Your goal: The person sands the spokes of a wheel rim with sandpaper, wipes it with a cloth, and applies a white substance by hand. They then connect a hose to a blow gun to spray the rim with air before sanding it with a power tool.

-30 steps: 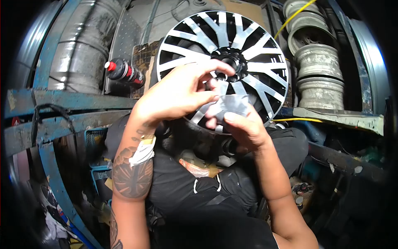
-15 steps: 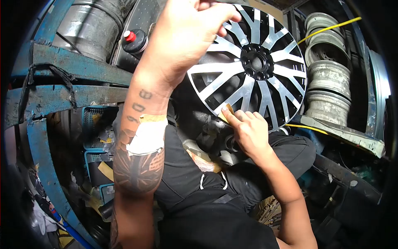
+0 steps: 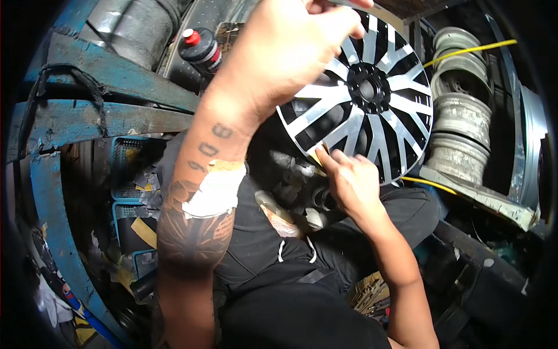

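A black and silver alloy wheel (image 3: 372, 125), with split spokes and a dark hub, lies tilted in front of my lap. My right hand (image 3: 354, 180) pinches a small yellow piece of sandpaper (image 3: 315, 156) against the wheel's near left rim, index finger pressing on it. Over the far left of the wheel, my left hand (image 3: 302, 43) is raised close to the camera with its fingers bent. The top edge of the view cuts those fingers off, and whatever they hold is hidden. White tape (image 3: 215, 192) wraps the left forearm.
A black bottle with a red cap (image 3: 197, 46) stands at upper left by a blue metal frame (image 3: 133, 116). Blue baskets (image 3: 125, 180) hold paper scraps. Stacked bare wheels (image 3: 462, 116) stand at right beside a yellow hose (image 3: 471, 52) and a metal ledge (image 3: 482, 195).
The view has shifted slightly. My left hand has moved right and up, over more of the wheel's top. My right hand still presses the sandpaper at nearly the same rim spot.
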{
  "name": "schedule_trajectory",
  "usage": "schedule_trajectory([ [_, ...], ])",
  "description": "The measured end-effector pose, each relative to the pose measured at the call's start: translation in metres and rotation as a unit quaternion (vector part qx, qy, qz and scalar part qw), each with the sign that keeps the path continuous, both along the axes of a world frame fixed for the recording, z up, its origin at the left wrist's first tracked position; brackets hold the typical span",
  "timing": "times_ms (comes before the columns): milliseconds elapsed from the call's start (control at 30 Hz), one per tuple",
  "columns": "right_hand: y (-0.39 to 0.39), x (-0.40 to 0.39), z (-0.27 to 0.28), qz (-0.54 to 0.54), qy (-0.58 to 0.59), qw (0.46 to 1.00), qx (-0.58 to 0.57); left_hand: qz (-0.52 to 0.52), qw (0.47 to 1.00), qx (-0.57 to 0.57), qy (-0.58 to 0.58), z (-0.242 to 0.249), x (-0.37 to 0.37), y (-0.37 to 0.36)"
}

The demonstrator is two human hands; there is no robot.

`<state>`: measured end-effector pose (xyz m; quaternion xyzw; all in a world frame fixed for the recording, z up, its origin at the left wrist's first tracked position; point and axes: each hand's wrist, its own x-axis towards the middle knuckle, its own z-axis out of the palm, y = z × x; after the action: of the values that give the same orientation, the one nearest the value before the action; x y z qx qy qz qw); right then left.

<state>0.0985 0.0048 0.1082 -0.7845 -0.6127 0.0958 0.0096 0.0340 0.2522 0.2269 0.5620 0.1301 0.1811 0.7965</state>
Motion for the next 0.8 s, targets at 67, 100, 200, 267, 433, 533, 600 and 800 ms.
schedule_trajectory([
  [67, -0.004, -0.001, -0.004, -0.009, 0.011, 0.999, 0.035, 0.050, 0.982, 0.178, -0.041, -0.006, 0.010, -0.010],
  [100, -0.007, 0.000, 0.004, -0.011, 0.015, 1.000, 0.007, 0.086, 0.960, 0.262, -0.056, -0.008, 0.015, -0.015],
  [200, -0.013, -0.002, 0.019, -0.041, 0.027, 0.999, 0.007, -0.013, 0.993, 0.101, -0.053, -0.005, 0.006, 0.004],
  [267, -0.001, -0.004, 0.019, -0.037, 0.019, 0.998, 0.050, 0.108, 0.927, 0.351, -0.073, -0.019, 0.017, -0.013],
  [433, -0.011, -0.005, 0.006, -0.030, -0.003, 0.999, 0.028, -0.006, 0.991, 0.127, -0.035, -0.011, 0.013, -0.004],
  [533, 0.002, -0.007, 0.022, -0.042, -0.008, 0.994, 0.097, -0.012, 0.994, 0.107, -0.036, -0.014, 0.019, -0.008],
  [600, -0.004, -0.005, -0.002, -0.038, -0.023, 0.995, 0.087, -0.032, 0.998, 0.046, -0.042, -0.014, 0.018, -0.007],
  [800, -0.007, -0.004, 0.001, -0.051, -0.009, 0.994, 0.093, -0.051, 0.998, -0.038, -0.006, 0.003, 0.011, -0.012],
])
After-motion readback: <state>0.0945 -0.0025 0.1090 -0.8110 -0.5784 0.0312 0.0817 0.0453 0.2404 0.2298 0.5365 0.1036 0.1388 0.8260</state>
